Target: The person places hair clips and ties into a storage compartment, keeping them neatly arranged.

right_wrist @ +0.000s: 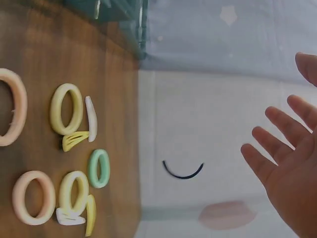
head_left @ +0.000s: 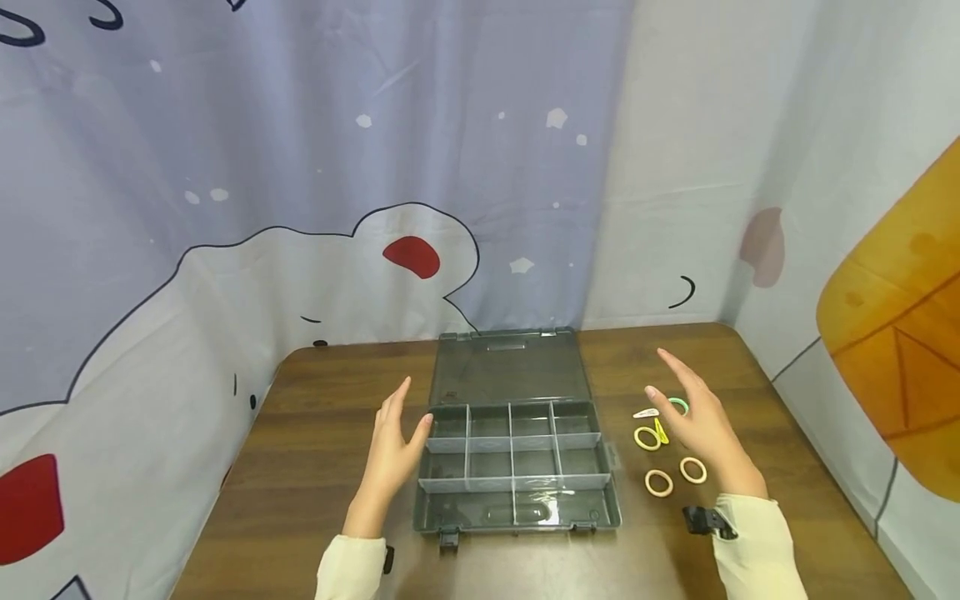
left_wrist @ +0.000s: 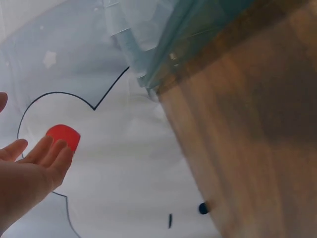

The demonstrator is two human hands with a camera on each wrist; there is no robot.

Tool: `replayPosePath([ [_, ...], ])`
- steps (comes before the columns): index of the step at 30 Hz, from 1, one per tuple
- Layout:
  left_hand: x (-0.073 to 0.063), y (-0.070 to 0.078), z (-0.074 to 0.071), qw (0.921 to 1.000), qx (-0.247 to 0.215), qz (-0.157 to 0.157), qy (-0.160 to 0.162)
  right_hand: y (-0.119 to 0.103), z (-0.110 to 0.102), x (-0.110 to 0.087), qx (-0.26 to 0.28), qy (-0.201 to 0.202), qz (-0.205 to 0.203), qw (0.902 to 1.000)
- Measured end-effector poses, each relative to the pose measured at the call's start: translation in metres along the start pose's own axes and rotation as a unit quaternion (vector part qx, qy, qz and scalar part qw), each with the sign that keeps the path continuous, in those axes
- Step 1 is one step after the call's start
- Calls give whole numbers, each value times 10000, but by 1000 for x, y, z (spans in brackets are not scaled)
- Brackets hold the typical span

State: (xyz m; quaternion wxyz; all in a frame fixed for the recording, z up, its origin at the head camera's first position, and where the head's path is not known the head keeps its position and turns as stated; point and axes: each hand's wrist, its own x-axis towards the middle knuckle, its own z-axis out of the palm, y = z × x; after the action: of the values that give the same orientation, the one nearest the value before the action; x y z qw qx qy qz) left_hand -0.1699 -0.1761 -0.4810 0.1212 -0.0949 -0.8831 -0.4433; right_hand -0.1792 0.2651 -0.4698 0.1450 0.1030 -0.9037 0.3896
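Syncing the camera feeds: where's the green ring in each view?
Head: green ring right of the open box, partly hidden by the right hand.
Left wrist: not in it.
Right wrist: green ring left of centre, below mid-height.
Shared landmark: the box, low centre in head, top in left wrist, top left in right wrist.

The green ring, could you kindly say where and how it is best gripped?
Pinch the green ring by its far rim, probably from above with the right hand: it lies flat, its hole looks open, and the yellow rings sit on its nearer side.
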Motion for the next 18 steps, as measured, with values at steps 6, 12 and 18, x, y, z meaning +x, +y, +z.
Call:
replayPosePath([
  [6, -12, -17, 1, 9978, -578, -320, 10, 14, 1, -11, 482, -88, 359, 9982],
  [12, -19, -31, 3, 9934, -1044, -475, -99, 28, 6, -22, 776, -62, 457, 9959],
  [18, -25, -40, 7, 9840, -1474, -949, -321, 48, 12, -31, 1147, 23, 461, 9923],
])
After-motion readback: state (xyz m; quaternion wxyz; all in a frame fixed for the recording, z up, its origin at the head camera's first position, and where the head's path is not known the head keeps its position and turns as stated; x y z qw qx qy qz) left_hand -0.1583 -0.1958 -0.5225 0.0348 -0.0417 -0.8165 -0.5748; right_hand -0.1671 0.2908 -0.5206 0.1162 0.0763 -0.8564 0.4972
